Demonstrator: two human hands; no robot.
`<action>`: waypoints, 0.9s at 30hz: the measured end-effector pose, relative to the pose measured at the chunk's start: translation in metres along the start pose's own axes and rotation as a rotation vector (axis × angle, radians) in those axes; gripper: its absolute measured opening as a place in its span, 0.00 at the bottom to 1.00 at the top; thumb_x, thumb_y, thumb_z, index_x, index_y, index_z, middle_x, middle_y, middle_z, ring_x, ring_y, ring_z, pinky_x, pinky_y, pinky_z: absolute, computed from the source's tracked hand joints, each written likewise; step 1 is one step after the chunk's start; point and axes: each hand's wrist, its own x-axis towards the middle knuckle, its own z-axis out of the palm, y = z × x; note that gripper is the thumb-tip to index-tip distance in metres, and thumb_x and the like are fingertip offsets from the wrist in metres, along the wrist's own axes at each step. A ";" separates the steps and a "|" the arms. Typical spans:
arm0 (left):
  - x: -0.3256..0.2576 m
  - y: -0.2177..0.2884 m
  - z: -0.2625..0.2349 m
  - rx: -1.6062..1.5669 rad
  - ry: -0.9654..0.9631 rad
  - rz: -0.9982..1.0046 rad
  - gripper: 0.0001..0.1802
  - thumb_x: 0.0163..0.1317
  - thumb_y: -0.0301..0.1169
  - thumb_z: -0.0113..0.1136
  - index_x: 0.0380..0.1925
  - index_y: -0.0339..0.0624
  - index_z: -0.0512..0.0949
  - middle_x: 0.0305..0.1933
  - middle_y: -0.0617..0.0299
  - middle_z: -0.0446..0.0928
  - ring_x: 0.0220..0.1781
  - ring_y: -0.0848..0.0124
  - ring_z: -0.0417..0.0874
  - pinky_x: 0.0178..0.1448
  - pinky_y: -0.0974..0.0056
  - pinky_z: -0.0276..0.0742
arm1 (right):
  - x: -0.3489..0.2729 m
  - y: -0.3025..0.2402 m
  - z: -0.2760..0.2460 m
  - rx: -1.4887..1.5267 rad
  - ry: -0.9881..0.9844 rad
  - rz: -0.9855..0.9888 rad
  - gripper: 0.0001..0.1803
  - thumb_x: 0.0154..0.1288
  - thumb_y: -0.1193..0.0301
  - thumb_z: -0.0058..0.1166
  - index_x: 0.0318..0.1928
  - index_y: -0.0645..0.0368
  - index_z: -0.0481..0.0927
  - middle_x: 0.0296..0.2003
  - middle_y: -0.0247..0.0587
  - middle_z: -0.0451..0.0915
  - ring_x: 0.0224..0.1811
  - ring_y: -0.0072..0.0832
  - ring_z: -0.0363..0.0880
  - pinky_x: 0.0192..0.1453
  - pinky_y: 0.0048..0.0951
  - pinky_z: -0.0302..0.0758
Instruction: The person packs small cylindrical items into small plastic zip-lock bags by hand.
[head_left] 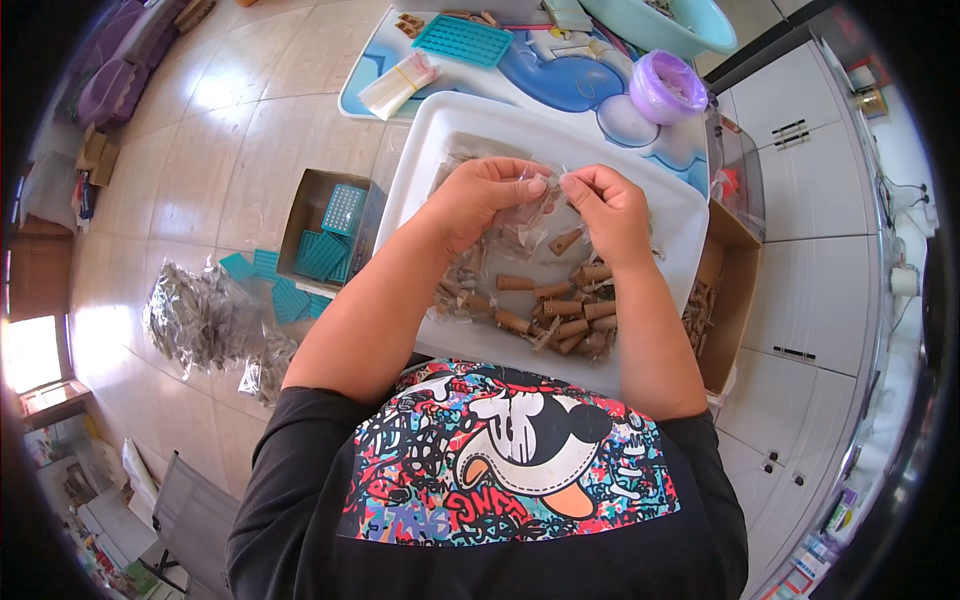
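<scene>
Over a white plastic tub (418, 150), both my hands pinch a small clear plastic bag (528, 213). My left hand (497, 195) is closed, thumb against fingers, on the bag's left side. Its upper edge is pinched by my right hand (610, 208), also closed. What the bag contains is hard to make out. Below the hands, several brown cone-shaped pieces (568, 309) lie loose in the tub's near right part. More clear bags with brownish contents (455, 275) lie along the tub's left side, partly hidden by my left forearm.
Left of the tub stands a cardboard box (296, 215) with teal perforated trays (322, 255); more trays and filled clear bags (195, 315) lie on the floor. Beyond are a patterned table (380, 60), a teal tray (462, 40) and a purple-lined bin (668, 88). A brown carton (735, 270) stands right, beside white cabinets.
</scene>
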 end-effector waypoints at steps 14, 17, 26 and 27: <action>0.006 -0.011 -0.012 0.079 0.133 -0.072 0.14 0.55 0.32 0.60 0.40 0.38 0.77 0.38 0.65 0.77 0.39 0.79 0.75 0.39 0.75 0.69 | 0.004 0.013 0.006 -0.273 -0.076 -0.319 0.09 0.56 0.72 0.56 0.38 0.60 0.80 0.24 0.36 0.79 0.24 0.17 0.72 0.30 0.20 0.69; 0.010 -0.016 -0.013 -0.060 0.068 -0.032 0.13 0.60 0.30 0.53 0.43 0.36 0.75 0.39 0.62 0.77 0.40 0.75 0.78 0.43 0.72 0.74 | 0.006 0.012 0.005 -0.128 -0.036 -0.194 0.10 0.57 0.72 0.56 0.40 0.61 0.78 0.21 0.30 0.76 0.23 0.14 0.68 0.28 0.17 0.65; 0.008 -0.014 -0.004 -0.176 0.118 0.010 0.12 0.60 0.28 0.52 0.42 0.32 0.75 0.38 0.59 0.78 0.38 0.72 0.79 0.43 0.69 0.76 | -0.001 0.015 0.012 -0.081 -0.007 -0.093 0.10 0.56 0.72 0.57 0.39 0.61 0.77 0.19 0.25 0.72 0.23 0.10 0.64 0.27 0.14 0.63; 0.009 -0.016 -0.004 -0.139 0.146 0.031 0.12 0.60 0.27 0.53 0.41 0.33 0.76 0.37 0.59 0.78 0.37 0.73 0.79 0.42 0.70 0.75 | -0.001 0.018 0.013 -0.105 -0.070 -0.060 0.09 0.56 0.72 0.57 0.37 0.61 0.78 0.20 0.25 0.74 0.23 0.10 0.65 0.28 0.14 0.64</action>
